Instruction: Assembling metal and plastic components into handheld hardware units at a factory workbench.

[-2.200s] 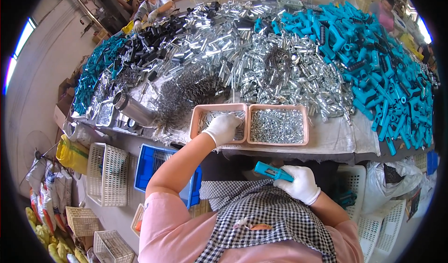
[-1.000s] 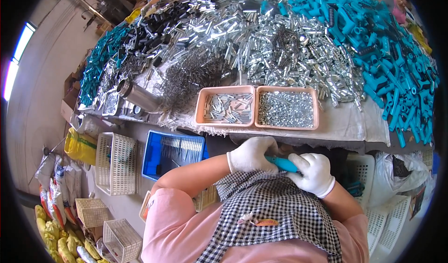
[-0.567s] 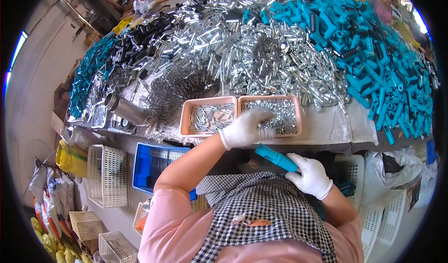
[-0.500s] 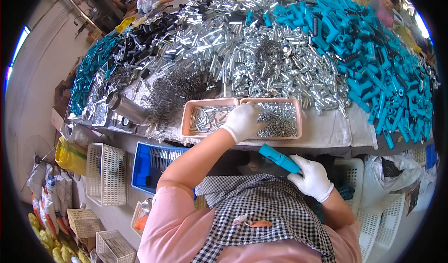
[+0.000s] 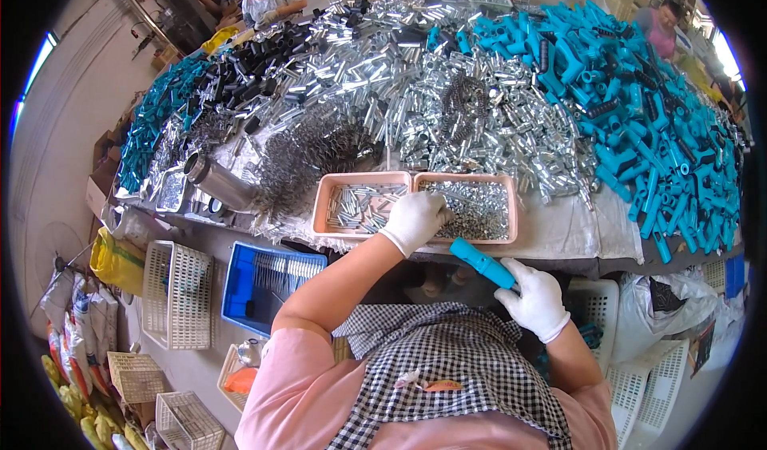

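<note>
My left hand (image 5: pixel 415 222), in a white glove, is over the near left part of a pink tray (image 5: pixel 513 210) of small shiny metal pieces (image 5: pixel 478 209). Its fingertips are pinched together, and whatever is between them is too small to make out. Beside that tray, a second pink tray (image 5: pixel 321 202) has loose metal pins (image 5: pixel 359 207) in it. Just in front of the table edge, my right hand (image 5: pixel 535 303), gloved too, grips a teal plastic tubular handle (image 5: pixel 482 264) by its right end. The handle slants up to the left.
Heaps of silver metal tubes (image 5: pixel 359 67), dark springs (image 5: pixel 315 150) and teal handles (image 5: pixel 639 146) cover the table. A metal cylinder (image 5: pixel 217 182) leans at the left. Below are a blue crate (image 5: pixel 240 290) and white baskets (image 5: pixel 177 322). Other people work across the table.
My left hand has drawn back slightly toward me, with its fingertips still over the small metal pieces. My right hand keeps the teal handle in nearly the same place.
</note>
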Motion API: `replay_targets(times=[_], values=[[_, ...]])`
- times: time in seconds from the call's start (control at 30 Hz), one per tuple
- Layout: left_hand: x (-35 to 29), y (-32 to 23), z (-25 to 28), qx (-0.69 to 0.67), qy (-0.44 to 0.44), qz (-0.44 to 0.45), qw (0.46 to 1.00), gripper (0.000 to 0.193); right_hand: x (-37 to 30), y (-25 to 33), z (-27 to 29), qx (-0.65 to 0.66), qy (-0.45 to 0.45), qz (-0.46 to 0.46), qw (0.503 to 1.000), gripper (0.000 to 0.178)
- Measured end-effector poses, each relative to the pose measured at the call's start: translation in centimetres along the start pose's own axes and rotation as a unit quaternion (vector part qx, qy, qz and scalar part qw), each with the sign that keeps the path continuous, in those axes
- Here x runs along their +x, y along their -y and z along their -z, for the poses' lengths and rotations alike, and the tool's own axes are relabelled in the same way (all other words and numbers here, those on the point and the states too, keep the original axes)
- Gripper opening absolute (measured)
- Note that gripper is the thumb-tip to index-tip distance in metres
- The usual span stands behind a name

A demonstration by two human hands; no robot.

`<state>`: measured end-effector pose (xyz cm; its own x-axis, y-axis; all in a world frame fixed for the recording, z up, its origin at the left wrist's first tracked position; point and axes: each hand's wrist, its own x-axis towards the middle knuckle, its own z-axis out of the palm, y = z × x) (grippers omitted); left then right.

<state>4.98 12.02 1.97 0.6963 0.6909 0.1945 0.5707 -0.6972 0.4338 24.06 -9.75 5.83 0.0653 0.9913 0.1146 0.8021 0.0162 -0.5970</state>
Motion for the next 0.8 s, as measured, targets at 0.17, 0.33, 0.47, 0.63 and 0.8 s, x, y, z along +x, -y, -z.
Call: replay_targets(times=[0.17,0.33,0.47,0.63,0.8], values=[[-1.6,-1.9,1.4,-0.079,-0.095,-0.038,0.992,0.014,0.5,0.7,-0.2,-0.052,0.007,-0.003,0.999,0.044],[-3.3,-5.1,2.3,-0.161,-0.037,-0.23,0.959,0.015,0.6,0.8,-0.9,-0.079,-0.013,0.036,0.996,0.043],[-4.1,-5.0,1.6,-0.234,0.038,-0.199,0.951,0.018,0.5,1.5,-0.4,-0.102,-0.017,0.053,0.993,0.044],[-5.1,-5.1,1.1,-0.154,0.007,-0.295,0.943,0.018,0.0,0.8,-0.6,-0.008,-0.017,0.05,0.999,0.043],[-6.2,-5.0,2.1,-0.086,0.074,-0.359,0.927,0.046,-0.7,-1.0,-0.1,0.263,0.154,-0.049,0.951,0.05]])
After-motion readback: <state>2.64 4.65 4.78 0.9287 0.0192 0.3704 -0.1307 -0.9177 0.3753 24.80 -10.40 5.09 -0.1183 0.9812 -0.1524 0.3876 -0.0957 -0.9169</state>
